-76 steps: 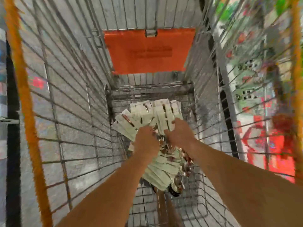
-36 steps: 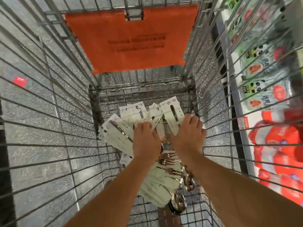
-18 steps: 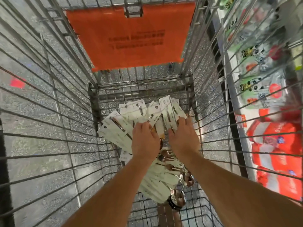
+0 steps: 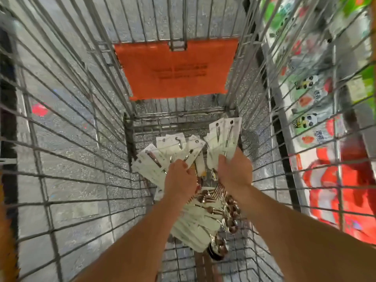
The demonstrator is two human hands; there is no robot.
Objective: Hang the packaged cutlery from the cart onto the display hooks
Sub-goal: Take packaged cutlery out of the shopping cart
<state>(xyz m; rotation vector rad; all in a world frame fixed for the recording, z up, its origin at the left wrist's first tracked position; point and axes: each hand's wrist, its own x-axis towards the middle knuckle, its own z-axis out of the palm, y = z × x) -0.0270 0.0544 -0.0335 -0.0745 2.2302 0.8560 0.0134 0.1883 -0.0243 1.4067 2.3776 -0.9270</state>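
Head view: both hands deep in wire cart (image 4: 67, 163). Left hand (image 4: 180, 179) grips fanned cutlery packs (image 4: 162, 157); right hand (image 4: 234, 171) grips separate bunch (image 4: 222, 139), raised toward far right corner. More packs (image 4: 195, 226) lie loose on cart floor.

Risks: slick cards could slide from fan; hang-hole tabs might snag on cart wires.

Hidden: fingertips under cards, pack count, display hooks out of frame; print blurred.

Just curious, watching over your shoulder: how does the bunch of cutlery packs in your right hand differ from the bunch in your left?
The right-hand bunch is a tight stack of a few cards, pointing up and away; the left-hand bunch is bigger and fanned out sideways. The right hand holds its bunch apart from the pile; the left hand holds its bunch close over it. Both are white hang cards with metal cutlery inside the wire cart.
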